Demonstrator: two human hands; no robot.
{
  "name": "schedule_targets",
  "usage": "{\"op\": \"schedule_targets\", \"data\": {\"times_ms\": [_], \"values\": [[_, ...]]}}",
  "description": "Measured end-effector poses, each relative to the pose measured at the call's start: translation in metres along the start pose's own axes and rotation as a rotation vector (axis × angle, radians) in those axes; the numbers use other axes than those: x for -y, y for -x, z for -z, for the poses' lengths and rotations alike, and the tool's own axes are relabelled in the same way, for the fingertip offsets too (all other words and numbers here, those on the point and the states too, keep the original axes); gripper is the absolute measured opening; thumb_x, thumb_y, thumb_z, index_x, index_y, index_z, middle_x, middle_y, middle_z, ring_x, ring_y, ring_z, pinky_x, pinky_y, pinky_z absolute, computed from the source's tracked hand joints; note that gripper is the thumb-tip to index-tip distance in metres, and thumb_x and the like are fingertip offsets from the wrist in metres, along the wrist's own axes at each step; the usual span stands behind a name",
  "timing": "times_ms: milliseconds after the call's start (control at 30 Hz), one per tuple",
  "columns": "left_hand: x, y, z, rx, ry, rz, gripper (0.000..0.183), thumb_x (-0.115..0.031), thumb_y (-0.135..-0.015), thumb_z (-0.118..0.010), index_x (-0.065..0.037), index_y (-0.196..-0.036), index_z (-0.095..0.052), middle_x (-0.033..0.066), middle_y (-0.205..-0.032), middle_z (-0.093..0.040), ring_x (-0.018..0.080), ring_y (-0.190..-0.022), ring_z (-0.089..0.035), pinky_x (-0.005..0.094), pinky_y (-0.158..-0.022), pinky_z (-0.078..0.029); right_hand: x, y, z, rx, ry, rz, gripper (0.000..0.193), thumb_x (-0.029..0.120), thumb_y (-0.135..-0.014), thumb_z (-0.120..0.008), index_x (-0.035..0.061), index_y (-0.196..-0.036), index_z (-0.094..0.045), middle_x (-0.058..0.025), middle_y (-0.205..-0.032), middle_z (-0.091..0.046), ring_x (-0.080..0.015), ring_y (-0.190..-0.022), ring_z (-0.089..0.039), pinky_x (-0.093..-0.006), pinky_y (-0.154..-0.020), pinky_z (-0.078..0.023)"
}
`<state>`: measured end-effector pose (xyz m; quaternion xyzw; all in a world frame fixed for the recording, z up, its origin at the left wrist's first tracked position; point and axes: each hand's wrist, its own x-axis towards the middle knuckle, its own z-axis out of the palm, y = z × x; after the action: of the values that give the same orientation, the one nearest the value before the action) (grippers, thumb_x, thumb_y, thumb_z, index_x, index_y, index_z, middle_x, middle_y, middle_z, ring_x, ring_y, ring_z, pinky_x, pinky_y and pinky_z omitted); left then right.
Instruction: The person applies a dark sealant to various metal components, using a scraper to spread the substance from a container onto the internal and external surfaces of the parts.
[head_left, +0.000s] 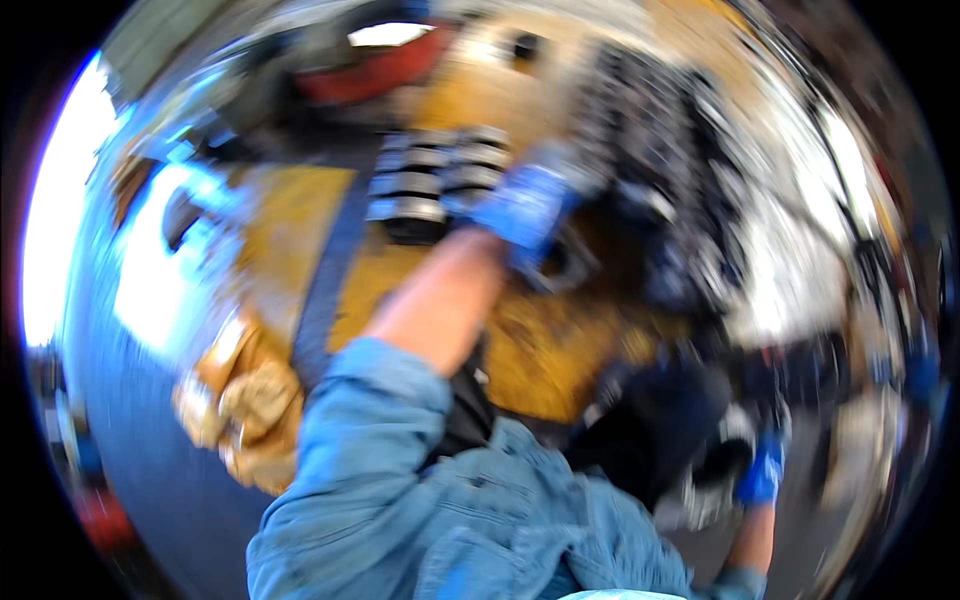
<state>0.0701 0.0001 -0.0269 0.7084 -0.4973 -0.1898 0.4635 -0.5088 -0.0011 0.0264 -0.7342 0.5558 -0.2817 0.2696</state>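
My left hand (530, 205), in a blue glove, reaches forward over a yellow surface (540, 360). Right beside it, on its left, stand two rows of banded black-and-silver cylindrical parts (415, 190). A dark ring-shaped metal part (572, 262) lies just below the hand. To the right is a large dark metal piece (665, 160) with many openings, like an engine part. My right hand (762, 472), also gloved in blue, hangs low at the right, away from these parts. Motion smears the fingers of both hands, so any grip is unclear.
A crumpled yellow-brown bag or wrapping (250, 405) lies at the left. A red curved object (380, 70) is at the back, with a small black item (525, 45) to its right. Pale sheeting (790, 270) borders the large metal piece.
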Motion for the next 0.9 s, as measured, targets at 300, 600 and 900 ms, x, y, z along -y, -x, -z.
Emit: {"op": "schedule_targets", "data": {"times_ms": [300,600,900], "values": [[0.058,-0.013,-0.034,0.229,0.468,0.331,0.034,-0.019,-0.089,-0.067,-0.002,-0.118,-0.061,0.0171,-0.104,-0.069,0.0295,-0.093,-0.069,0.039,-0.08,-0.056,-0.335,0.13,0.085,-0.382,-0.933,-0.863,0.034,0.037,-0.1,-0.053,0.0092,-0.117,-0.061,-0.012,-0.101,-0.073,-0.0177,-0.063,-0.062,-0.0317,-0.051,-0.046],[0.099,0.014,-0.028,0.245,0.439,0.518,0.041,-0.025,-0.094,-0.066,-0.007,-0.13,-0.056,0.0177,-0.117,-0.068,0.0282,-0.093,-0.069,0.0375,-0.08,-0.055,-0.407,0.258,0.07,-0.533,-1.343,-1.002,0.046,0.045,-0.099,-0.047,0.0056,-0.118,-0.061,-0.0051,-0.096,-0.072,-0.0166,-0.064,-0.058,-0.0326,-0.052,-0.044],[0.068,0.019,-0.088,0.344,0.44,0.666,0.037,-0.026,-0.095,-0.064,-0.012,-0.129,-0.055,0.0153,-0.121,-0.067,0.0325,-0.098,-0.066,0.0416,-0.083,-0.052,-0.449,0.332,0.091,-0.632,-1.272,-1.266,0.04,0.047,-0.098,-0.048,0.0121,-0.108,-0.064,-0.0044,-0.087,-0.072,-0.0166,-0.056,-0.057,-0.0333,-0.048,-0.04]]}}
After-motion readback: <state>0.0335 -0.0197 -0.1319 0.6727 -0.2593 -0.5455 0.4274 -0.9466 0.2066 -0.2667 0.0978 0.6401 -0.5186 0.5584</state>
